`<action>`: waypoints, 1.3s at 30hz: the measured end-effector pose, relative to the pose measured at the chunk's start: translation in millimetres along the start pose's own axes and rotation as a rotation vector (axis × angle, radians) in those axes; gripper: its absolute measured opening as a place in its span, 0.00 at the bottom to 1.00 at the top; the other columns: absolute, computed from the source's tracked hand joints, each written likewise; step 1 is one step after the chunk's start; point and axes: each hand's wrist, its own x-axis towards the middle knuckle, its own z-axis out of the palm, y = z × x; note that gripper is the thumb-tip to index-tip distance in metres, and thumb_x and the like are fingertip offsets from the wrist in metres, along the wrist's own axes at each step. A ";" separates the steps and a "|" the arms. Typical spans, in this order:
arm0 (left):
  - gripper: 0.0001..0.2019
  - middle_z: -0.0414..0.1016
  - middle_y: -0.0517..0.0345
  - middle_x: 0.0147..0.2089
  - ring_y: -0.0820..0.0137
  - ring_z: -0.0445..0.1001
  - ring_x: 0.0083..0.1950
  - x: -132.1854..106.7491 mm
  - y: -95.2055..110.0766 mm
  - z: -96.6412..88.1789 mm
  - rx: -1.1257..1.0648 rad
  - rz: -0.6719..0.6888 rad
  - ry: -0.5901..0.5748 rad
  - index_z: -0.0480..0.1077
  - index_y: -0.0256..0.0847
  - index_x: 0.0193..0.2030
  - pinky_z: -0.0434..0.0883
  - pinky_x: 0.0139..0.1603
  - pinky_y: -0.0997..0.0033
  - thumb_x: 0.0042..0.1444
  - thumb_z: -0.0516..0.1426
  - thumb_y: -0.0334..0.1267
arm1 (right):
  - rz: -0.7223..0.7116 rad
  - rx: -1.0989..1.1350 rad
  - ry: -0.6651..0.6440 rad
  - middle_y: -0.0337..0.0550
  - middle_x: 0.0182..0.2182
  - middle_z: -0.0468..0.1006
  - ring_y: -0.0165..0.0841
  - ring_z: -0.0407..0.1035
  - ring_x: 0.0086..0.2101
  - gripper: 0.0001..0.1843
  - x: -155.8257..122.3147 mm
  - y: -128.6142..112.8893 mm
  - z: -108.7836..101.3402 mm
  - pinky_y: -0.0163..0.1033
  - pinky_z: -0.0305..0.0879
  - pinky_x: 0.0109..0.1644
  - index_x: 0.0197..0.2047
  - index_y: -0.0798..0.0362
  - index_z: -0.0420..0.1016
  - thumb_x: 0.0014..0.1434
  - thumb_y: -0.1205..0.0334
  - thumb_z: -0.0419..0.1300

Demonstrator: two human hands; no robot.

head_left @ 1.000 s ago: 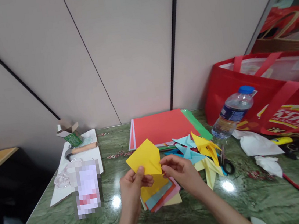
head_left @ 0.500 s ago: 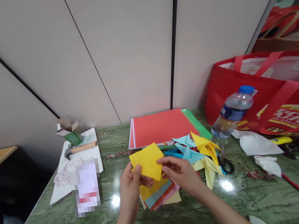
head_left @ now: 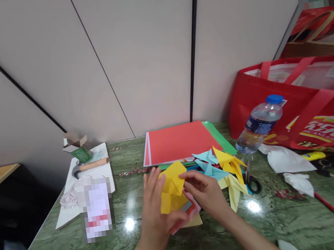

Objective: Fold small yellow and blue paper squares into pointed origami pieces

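A yellow sheet of paper [head_left: 174, 177], with creases near its middle, is held up above the table. My right hand [head_left: 205, 190] pinches its right edge between thumb and fingers. Close against the paper's left side is my left hand [head_left: 155, 209], its fingers stretched upward and its thumb spread apart; whether it touches the sheet I cannot tell. Under both hands lies a stack of coloured paper [head_left: 195, 220], partly covered, with yellow, grey, red and pink showing. Just behind the right hand are folded light blue paper pieces [head_left: 212, 171] and yellow folded pieces [head_left: 229, 161].
Large red sheets [head_left: 181, 141] lie at the back by the wall. Scissors [head_left: 252, 181], a water bottle [head_left: 258, 124] and a red bag [head_left: 307, 109] stand or lie to the right. On the left are a hammer [head_left: 93, 164], a small box [head_left: 78, 147] and beads [head_left: 71, 196].
My left hand has let go of the yellow sheet's left side and opened, its fingers now raised. The sheet has shifted slightly right and tilted, still in my right hand.
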 end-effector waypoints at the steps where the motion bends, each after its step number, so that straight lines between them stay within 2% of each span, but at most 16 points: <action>1: 0.29 0.63 0.46 0.59 0.54 0.55 0.63 -0.9 -0.2 1.3 0.045 0.071 -0.045 0.59 0.44 0.58 0.49 0.62 0.47 0.49 0.58 0.44 | -0.031 -0.028 -0.012 0.44 0.33 0.73 0.34 0.70 0.32 0.08 -0.4 -1.3 -0.2 0.37 0.70 0.33 0.35 0.53 0.74 0.53 0.60 0.57; 3: 0.22 0.68 0.49 0.56 0.57 0.57 0.62 -2.7 -1.0 3.7 0.108 0.097 -0.093 0.63 0.45 0.55 0.53 0.61 0.48 0.52 0.56 0.34 | -0.107 -0.098 -0.034 0.44 0.32 0.72 0.33 0.70 0.32 0.07 -1.5 -5.0 -0.2 0.36 0.69 0.32 0.35 0.52 0.74 0.55 0.63 0.56; 6: 0.18 0.75 0.52 0.48 0.62 0.67 0.55 -4.6 0.3 4.1 0.075 0.030 -0.052 0.70 0.46 0.49 0.62 0.56 0.56 0.53 0.52 0.25 | -0.223 -0.206 -0.059 0.44 0.31 0.70 0.33 0.68 0.32 0.07 -3.7 -9.9 0.3 0.35 0.67 0.32 0.35 0.51 0.74 0.55 0.65 0.55; 9: 0.15 0.79 0.53 0.40 0.63 0.76 0.43 -4.1 7.0 0.6 -0.037 -0.116 0.035 0.75 0.47 0.42 0.70 0.46 0.67 0.51 0.54 0.26 | -0.275 -0.279 -0.055 0.43 0.32 0.68 0.33 0.67 0.31 0.08 -4.8 -10.2 -0.6 0.36 0.66 0.34 0.37 0.50 0.74 0.55 0.66 0.55; 12: 0.11 0.81 0.54 0.33 0.64 0.78 0.33 -2.0 15.0 -2.7 -0.107 -0.267 0.105 0.77 0.45 0.36 0.72 0.37 0.71 0.48 0.57 0.29 | -0.325 -0.360 0.043 0.43 0.33 0.66 0.35 0.66 0.34 0.09 -3.0 -7.4 -4.1 0.40 0.65 0.40 0.39 0.50 0.74 0.54 0.65 0.56; 14: 0.08 0.81 0.55 0.32 0.65 0.78 0.31 -0.2 18.2 -3.4 -0.142 -0.372 0.140 0.78 0.43 0.33 0.72 0.33 0.72 0.47 0.59 0.32 | -0.350 -0.374 0.113 0.45 0.36 0.67 0.37 0.65 0.39 0.07 -0.8 -5.5 -6.6 0.43 0.63 0.45 0.37 0.50 0.74 0.52 0.65 0.59; 16: 0.06 0.80 0.55 0.31 0.66 0.77 0.29 1.7 18.5 -2.3 -0.248 -0.544 0.163 0.77 0.40 0.32 0.72 0.31 0.73 0.47 0.59 0.35 | -0.291 -0.303 0.101 0.46 0.38 0.70 0.39 0.66 0.41 0.06 0.9 -4.3 -7.9 0.44 0.63 0.47 0.34 0.52 0.73 0.51 0.64 0.60; 19: 0.09 0.79 0.55 0.30 0.68 0.76 0.28 3.4 14.5 2.2 -0.571 -0.847 0.141 0.73 0.38 0.35 0.71 0.28 0.74 0.49 0.58 0.40 | -0.047 -0.100 -0.021 0.46 0.36 0.74 0.39 0.69 0.37 0.10 1.6 -3.8 -7.2 0.42 0.67 0.40 0.36 0.53 0.71 0.51 0.59 0.60; 21: 0.11 0.78 0.57 0.27 0.70 0.75 0.26 3.4 10.7 6.2 -0.756 -0.986 0.114 0.70 0.37 0.36 0.69 0.24 0.77 0.48 0.58 0.41 | 0.082 -0.021 -0.079 0.46 0.35 0.75 0.38 0.70 0.35 0.14 1.3 -4.0 -6.5 0.40 0.68 0.36 0.39 0.54 0.71 0.49 0.58 0.61; 23: 0.12 0.77 0.59 0.26 0.73 0.73 0.24 2.6 7.7 9.9 -0.860 -1.075 0.074 0.68 0.38 0.37 0.67 0.22 0.79 0.47 0.59 0.41 | 0.137 -0.014 -0.109 0.45 0.35 0.76 0.37 0.70 0.34 0.14 1.6 -4.0 -7.3 0.38 0.68 0.35 0.39 0.54 0.71 0.47 0.59 0.62; 29: 0.14 0.73 0.63 0.21 0.75 0.71 0.22 2.8 4.2 11.6 -0.913 -1.152 -0.043 0.65 0.37 0.35 0.67 0.23 0.79 0.42 0.62 0.39 | 0.222 -0.027 -0.215 0.43 0.31 0.76 0.35 0.69 0.29 0.14 6.6 -1.0 -16.6 0.37 0.66 0.31 0.37 0.56 0.73 0.46 0.60 0.61; 34: 0.14 0.76 0.56 0.28 0.73 0.72 0.25 5.1 3.8 7.3 -0.944 -1.169 -0.160 0.69 0.35 0.37 0.69 0.24 0.77 0.43 0.61 0.38 | 0.246 -0.065 -0.261 0.46 0.35 0.76 0.36 0.69 0.32 0.14 9.1 -5.3 -21.8 0.37 0.65 0.32 0.38 0.56 0.74 0.48 0.60 0.60; 39: 0.16 0.77 0.52 0.32 0.70 0.74 0.28 6.3 5.7 2.7 -1.084 -1.174 -0.236 0.69 0.34 0.44 0.72 0.30 0.70 0.46 0.60 0.35 | 0.278 0.016 -0.258 0.45 0.36 0.76 0.35 0.70 0.32 0.14 10.2 -9.3 -23.6 0.36 0.65 0.33 0.38 0.55 0.75 0.47 0.60 0.60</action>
